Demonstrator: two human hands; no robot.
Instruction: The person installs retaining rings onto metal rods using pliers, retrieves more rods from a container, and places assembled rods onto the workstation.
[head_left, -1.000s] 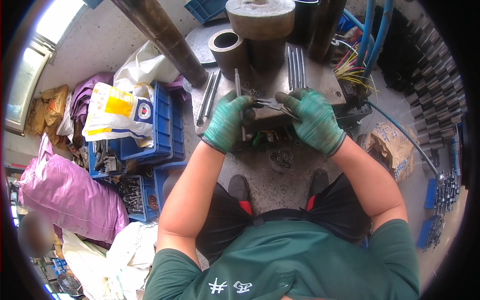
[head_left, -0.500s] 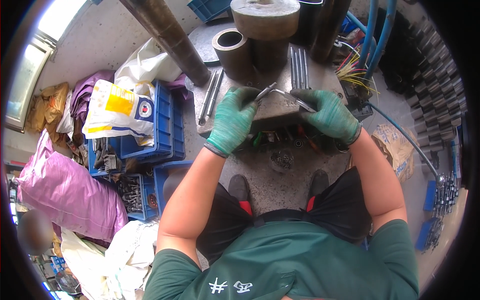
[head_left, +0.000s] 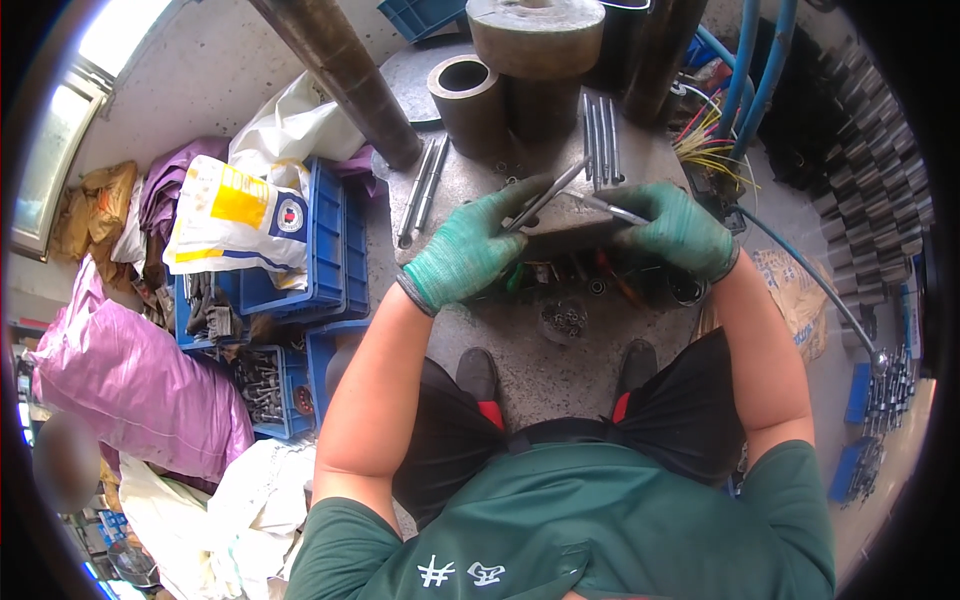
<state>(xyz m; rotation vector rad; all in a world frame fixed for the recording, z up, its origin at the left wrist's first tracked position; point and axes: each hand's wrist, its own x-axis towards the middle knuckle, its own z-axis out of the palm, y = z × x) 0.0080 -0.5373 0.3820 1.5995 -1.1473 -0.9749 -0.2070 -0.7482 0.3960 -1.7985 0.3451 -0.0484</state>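
Fingers (head_left: 500, 207) of gloved left hand (head_left: 462, 252) closed round a metal rod (head_left: 550, 193), slanted up-right above the table (head_left: 655, 160). Rightward, slim metal tool (head_left: 610, 209), tip at rod, contact unclear; gripped by gloved right hand (head_left: 684, 232).

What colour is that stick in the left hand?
Silvery grey; the metal rod shows best in the head view.

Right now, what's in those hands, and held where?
Left hand: a metal rod, toward its nearer end. Right hand: a pliers-like tool, by its handles.
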